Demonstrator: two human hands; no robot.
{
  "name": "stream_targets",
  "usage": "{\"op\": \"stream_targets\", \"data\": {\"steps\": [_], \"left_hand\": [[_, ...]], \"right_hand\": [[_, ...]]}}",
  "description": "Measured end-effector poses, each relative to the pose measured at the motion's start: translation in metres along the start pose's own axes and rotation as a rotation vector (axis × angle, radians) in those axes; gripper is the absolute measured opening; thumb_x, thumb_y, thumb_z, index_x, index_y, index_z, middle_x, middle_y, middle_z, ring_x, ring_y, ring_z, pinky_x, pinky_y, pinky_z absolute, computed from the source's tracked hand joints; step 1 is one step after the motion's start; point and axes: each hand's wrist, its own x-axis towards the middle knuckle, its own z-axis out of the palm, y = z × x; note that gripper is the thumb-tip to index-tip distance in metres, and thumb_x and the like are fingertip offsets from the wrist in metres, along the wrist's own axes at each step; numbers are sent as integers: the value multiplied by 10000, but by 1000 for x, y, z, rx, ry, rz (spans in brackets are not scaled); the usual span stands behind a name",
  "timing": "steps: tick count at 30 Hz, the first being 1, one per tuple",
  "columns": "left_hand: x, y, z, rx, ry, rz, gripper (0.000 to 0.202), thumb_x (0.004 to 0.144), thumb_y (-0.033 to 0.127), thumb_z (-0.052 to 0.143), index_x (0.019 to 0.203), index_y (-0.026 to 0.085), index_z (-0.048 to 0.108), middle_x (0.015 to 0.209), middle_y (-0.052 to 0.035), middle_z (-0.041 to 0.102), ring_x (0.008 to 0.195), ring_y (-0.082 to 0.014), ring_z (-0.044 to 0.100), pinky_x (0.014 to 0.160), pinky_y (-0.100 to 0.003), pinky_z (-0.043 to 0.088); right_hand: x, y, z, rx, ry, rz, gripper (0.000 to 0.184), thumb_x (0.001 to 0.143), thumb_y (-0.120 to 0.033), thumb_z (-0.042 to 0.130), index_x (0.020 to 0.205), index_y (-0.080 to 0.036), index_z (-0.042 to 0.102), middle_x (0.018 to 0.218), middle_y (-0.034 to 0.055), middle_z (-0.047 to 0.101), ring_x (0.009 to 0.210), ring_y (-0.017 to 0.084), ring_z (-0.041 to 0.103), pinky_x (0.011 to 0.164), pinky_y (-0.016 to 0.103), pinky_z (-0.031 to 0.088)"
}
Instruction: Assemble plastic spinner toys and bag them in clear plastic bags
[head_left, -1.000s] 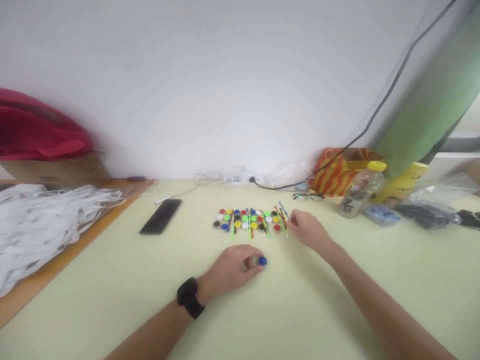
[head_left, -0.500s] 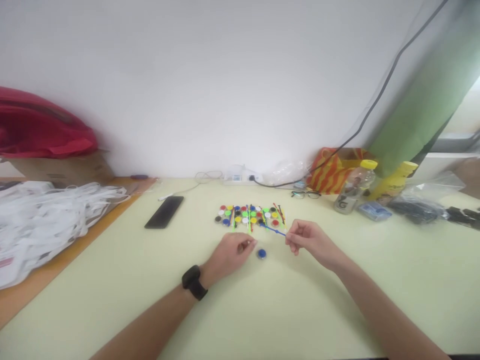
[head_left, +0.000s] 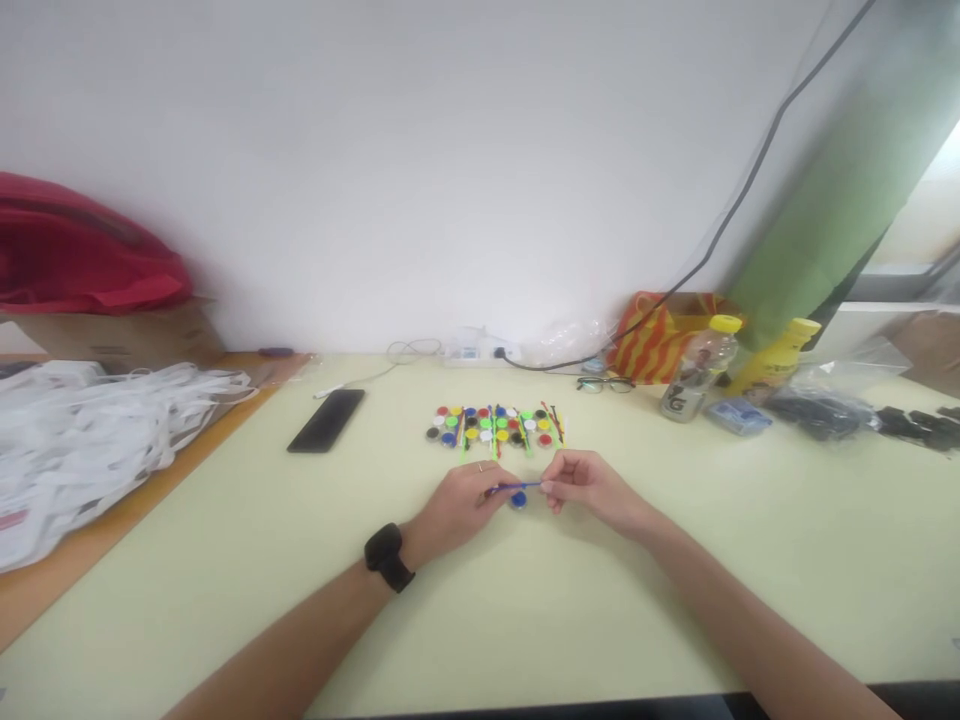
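Note:
A thin blue stick (head_left: 517, 486) is held level between both hands over the pale green table (head_left: 570, 610). My left hand (head_left: 461, 503), with a black watch on the wrist, pinches its left end. My right hand (head_left: 589, 486) pinches its right end. A small blue cap (head_left: 517, 499) lies on the table just under the stick, between the two hands. Beyond the hands, rows of small coloured caps and sticks (head_left: 495, 427) are laid out in a block.
A black phone (head_left: 327, 420) lies at the left. White straps (head_left: 90, 440) are piled at the far left below a red bag (head_left: 82, 250). Glasses (head_left: 604, 383), a striped bag (head_left: 660, 345), bottles (head_left: 694, 380) and plastic bags stand at the back right. A power strip (head_left: 480, 352) lies by the wall.
My right hand drew a blue stick out of the rows and brought it toward me. My left hand let go of the blue cap and took the stick's other end.

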Motion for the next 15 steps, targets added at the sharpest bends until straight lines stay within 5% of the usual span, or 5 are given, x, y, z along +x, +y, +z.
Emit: {"op": "stream_targets", "data": {"steps": [15], "left_hand": [[1,-5,-3,34,-3,-12,225,975,366,597,957,228,774,818,-35,697,705,-146,577,654,-256,449]], "right_hand": [[5,11,6,-34,-21,1,431,720,-551,841,797,-181,634,642,-21,631,579,125,586,602,273,485]]}}
